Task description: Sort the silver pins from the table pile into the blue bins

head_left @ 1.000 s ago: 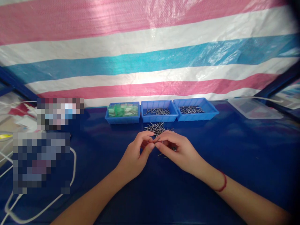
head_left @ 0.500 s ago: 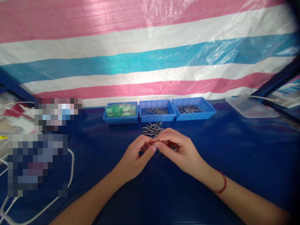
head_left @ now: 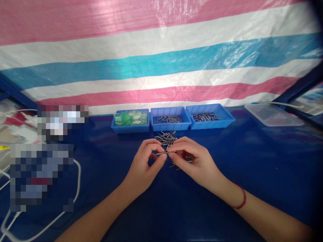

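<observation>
Plainly, both hands meet over the tabletop (head_left: 171, 208), with their fingertips almost touching. The left hand (head_left: 147, 159) has thumb and forefinger pinched narrow, with a rounded gap behind the pinch, and the right hand (head_left: 194, 158) closes its thumb and fingertips just beside them. Between the two pinches lies a slim metal piece (head_left: 166, 153), held roughly level and spanning from one set of fingers to the other; whether it is a single length or two meeting is too small to tell. Just beyond the fingertips sits a loose pile of metal pins (head_left: 165, 137), lying at mixed angles, and a few scattered pins (head_left: 188, 158) show below the right hand's fingers, partly hidden by them. Farther out past the pile, three blue trays stand side by side: the left tray (head_left: 131, 129), holding green and pale pieces (head_left: 127, 117), the middle tray (head_left: 171, 127), directly ahead of the fingers, and the right tray (head_left: 213, 125), these last two with more pins inside. Well off to the right of the fingers lies a clear plastic lid (head_left: 275, 116), while a white cable (head_left: 79, 174) curves well to their left. A striped sheet (head_left: 161, 65) hangs behind everything.
</observation>
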The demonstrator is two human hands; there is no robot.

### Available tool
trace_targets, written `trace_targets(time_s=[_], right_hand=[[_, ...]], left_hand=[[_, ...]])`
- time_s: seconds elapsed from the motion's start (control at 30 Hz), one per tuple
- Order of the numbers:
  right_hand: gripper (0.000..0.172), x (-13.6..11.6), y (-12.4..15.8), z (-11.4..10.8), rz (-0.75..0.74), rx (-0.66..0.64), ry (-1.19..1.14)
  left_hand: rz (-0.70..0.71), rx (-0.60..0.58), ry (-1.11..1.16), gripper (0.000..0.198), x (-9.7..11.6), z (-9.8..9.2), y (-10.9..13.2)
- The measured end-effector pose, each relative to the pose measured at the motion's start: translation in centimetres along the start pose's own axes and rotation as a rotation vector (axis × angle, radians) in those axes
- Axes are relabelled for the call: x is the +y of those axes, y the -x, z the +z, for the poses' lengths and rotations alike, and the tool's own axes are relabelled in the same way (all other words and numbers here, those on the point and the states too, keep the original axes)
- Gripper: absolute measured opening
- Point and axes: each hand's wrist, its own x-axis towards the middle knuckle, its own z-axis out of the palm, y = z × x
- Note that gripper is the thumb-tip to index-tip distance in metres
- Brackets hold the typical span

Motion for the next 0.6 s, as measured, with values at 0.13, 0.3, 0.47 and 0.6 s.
trace_targets(time_s=[0.13,0.3,0.47,0.6], right_hand=[[0.011,0.2,0.1,0.2,-0.019,0.002,0.067],[0.010,0.4,0.1,0.4,0.029,0.002,0.007],[0.016,1.5,-1.2,-0.9,0.352,0.226,-0.313],[0.018,2.7,-3.0,-3.5,0.485,0.552,-0.513]], left_hand=[[0.026,0.030,-0.009,0.005,0.2,0.0,-0.1],[0.041,0.047,-0.102,0.008,0.1,0.1,0.0],[0.018,0.043,-0.465,0.032,-1.0,0.1,0.0],[0.045,0.011,-0.654,0.028,-2.3,-0.3,-0.5]])
